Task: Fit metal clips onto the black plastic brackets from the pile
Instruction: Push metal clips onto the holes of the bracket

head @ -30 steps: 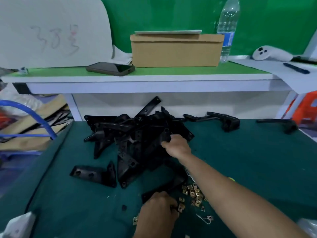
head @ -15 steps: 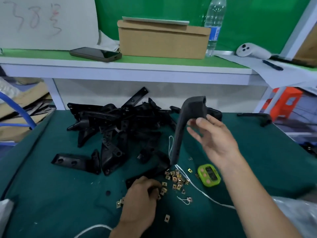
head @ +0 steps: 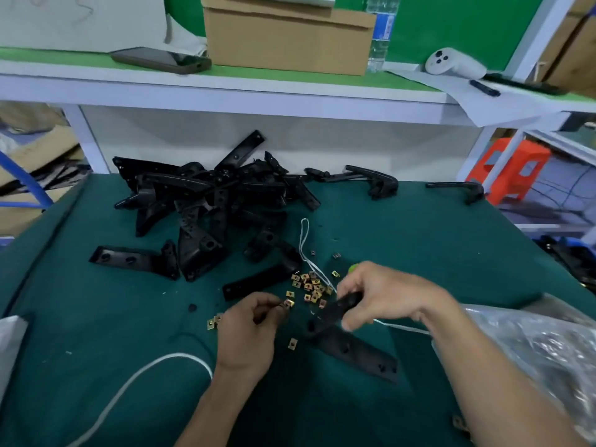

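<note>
My right hand grips one end of a long black plastic bracket that lies low over the green mat, its far end pointing toward me and right. My left hand pinches a small brass-coloured metal clip at its fingertips, just left of the bracket's held end. Several loose metal clips are scattered between my hands and the pile of black brackets at the mat's far side.
A white cord loops past the clips, and another cord curves at the near left. A clear plastic bag lies at the right. Two single brackets lie at the far right. A shelf above carries a phone, cardboard box and bottle.
My right hand has brought the bracket down from upright in the air to low over the mat near my left hand. My left hand has lifted a clip from the scatter.
</note>
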The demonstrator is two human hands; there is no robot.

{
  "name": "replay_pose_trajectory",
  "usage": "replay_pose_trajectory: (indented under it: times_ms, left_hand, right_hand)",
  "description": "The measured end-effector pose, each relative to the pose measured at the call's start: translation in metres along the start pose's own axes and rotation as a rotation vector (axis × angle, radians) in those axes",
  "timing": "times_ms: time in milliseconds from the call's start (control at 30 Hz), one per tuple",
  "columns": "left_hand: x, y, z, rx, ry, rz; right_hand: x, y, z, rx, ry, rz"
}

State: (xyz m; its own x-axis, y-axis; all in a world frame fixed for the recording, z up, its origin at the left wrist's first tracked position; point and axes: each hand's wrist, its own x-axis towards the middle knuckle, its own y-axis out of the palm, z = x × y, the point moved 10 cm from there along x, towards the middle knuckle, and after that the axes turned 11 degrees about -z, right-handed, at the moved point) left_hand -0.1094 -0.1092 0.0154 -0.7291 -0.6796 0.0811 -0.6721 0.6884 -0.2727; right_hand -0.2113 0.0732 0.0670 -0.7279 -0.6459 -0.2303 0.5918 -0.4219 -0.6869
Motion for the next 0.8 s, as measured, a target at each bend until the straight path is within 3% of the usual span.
replay_pose_trajectory:
  times_ms: [67,167,233,367,433,633,800]
  left_hand:
    - [-0.004,0.004,0.008,-0.063,-0.051,0.016]
    - [-0.008,0.003,0.018,-0.007,-0.047,0.024]
    - [-0.007,0.000,0.020,0.039,-0.025,0.024]
    - [0.000,-0.002,0.018,-0.052,-0.046,-0.002]
    - [0.001,0.002,0.011,-0.083,-0.046,0.005]
    - [-0.001,0.004,0.005,-0.017,-0.010,0.000]
    - [-0.008,-0.001,0.004,-0.040,-0.002,0.001]
  right_hand:
    - [0.004,0.012,-0.001,-0.077,0.024,-0.083]
    - [-0.008,0.008,-0.018,-0.119,0.161,-0.388]
    - [-0.033,0.007,-0.022,-0.310,0.215,-0.602]
    - [-0.068,0.037,-0.002,-0.473,0.131,-0.845]
    - [-0.069,0.054,0.008,-0.450,0.076,-0.888]
    - [-0.044,0.088,0.001,-0.429,0.159,-0.748]
    - [-0.046,0.081,0.002,-0.269,0.086,-0.874]
